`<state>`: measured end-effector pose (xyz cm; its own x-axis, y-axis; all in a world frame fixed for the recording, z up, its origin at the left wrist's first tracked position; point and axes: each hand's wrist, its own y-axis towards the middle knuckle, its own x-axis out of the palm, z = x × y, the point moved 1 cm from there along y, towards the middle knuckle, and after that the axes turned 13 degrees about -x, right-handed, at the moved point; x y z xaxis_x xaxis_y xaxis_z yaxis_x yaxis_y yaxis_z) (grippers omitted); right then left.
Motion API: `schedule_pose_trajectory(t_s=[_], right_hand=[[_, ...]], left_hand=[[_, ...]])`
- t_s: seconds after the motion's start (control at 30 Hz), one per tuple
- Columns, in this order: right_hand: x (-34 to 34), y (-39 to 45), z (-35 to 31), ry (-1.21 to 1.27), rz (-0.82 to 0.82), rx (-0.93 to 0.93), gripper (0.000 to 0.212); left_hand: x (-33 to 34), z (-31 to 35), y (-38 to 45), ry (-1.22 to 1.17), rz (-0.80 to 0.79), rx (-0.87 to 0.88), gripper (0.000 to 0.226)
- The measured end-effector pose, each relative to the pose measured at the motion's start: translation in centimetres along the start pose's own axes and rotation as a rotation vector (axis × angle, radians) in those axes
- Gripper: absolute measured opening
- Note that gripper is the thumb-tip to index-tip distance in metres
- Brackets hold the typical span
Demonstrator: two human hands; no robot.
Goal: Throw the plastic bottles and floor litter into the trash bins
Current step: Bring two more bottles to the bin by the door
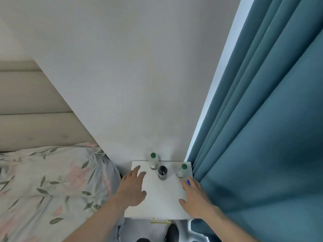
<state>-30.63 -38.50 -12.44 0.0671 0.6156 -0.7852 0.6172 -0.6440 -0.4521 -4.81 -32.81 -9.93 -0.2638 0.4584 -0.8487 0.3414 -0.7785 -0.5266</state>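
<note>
Three plastic bottles stand upright on a white nightstand [162, 203]. A clear bottle with a green cap [153, 161] is at the back, a dark bottle with a black cap [162, 172] in the middle, and a second clear green-capped bottle [181, 171] at the right. My left hand [134, 186] hovers over the nightstand's left side, fingers straight, a little short of the bottles. My right hand [194, 198] reaches toward the right bottle, fingers straight, holding nothing. A small blue thing [188, 182] shows at its fingertips; what it is cannot be told.
A bed with a floral cover [49, 186] lies close on the left. Teal curtains [262, 137] hang against the nightstand's right side. A white wall stands behind. A brass drawer handle [160, 221] and a dark shoe [172, 232] are below.
</note>
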Motion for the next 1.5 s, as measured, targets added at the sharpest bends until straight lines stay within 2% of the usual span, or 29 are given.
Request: schedule_pose_trajectory(t_s=[0.13, 0.33, 0.57, 0.87, 0.93, 1.03, 1.13, 1.27, 1.37, 1.5], right_hand=[[0.5, 4.5, 1.2, -0.013, -0.096, 0.015, 0.076], [2.8, 10.4, 2.5, -0.137, -0.236, 0.022, 0.079], [5.6, 19.7, 3.3, -0.245, -0.188, -0.042, 0.084], [10.9, 26.2, 2.9, -0.197, -0.188, -0.006, 0.082], [11.3, 26.4, 3.0, -0.157, -0.153, 0.018, 0.075], [11.2, 26.1, 3.0, -0.037, -0.113, 0.029, 0.048], [10.3, 24.3, 2.3, 0.056, -0.060, 0.062, 0.039], [7.1, 20.1, -0.2, 0.174, 0.019, 0.088, 0.026], [4.4, 16.2, -2.6, 0.234, 0.086, 0.091, 0.024], [1.1, 12.3, -5.2, 0.274, 0.136, 0.036, 0.023]], left_hand=[[-0.5, 1.2, 4.8, 0.038, -0.039, -0.009, 0.075], [0.5, 1.7, 13.0, 0.220, -0.077, 0.048, 0.079], [3.3, 2.4, 22.0, 0.233, -0.017, 0.236, 0.093], [8.0, 1.0, 27.4, 0.195, -0.075, 0.320, 0.074], [8.6, 0.4, 27.3, 0.121, -0.075, 0.317, 0.066], [8.6, -0.7, 26.3, -0.012, -0.066, 0.288, 0.046], [7.7, -2.1, 23.8, -0.159, -0.055, 0.231, 0.026], [5.3, -4.8, 18.2, -0.337, -0.018, 0.134, 0.025], [3.5, -6.9, 13.2, -0.454, 0.030, 0.042, 0.025], [1.7, -8.5, 7.9, -0.619, 0.128, 0.017, 0.027]])
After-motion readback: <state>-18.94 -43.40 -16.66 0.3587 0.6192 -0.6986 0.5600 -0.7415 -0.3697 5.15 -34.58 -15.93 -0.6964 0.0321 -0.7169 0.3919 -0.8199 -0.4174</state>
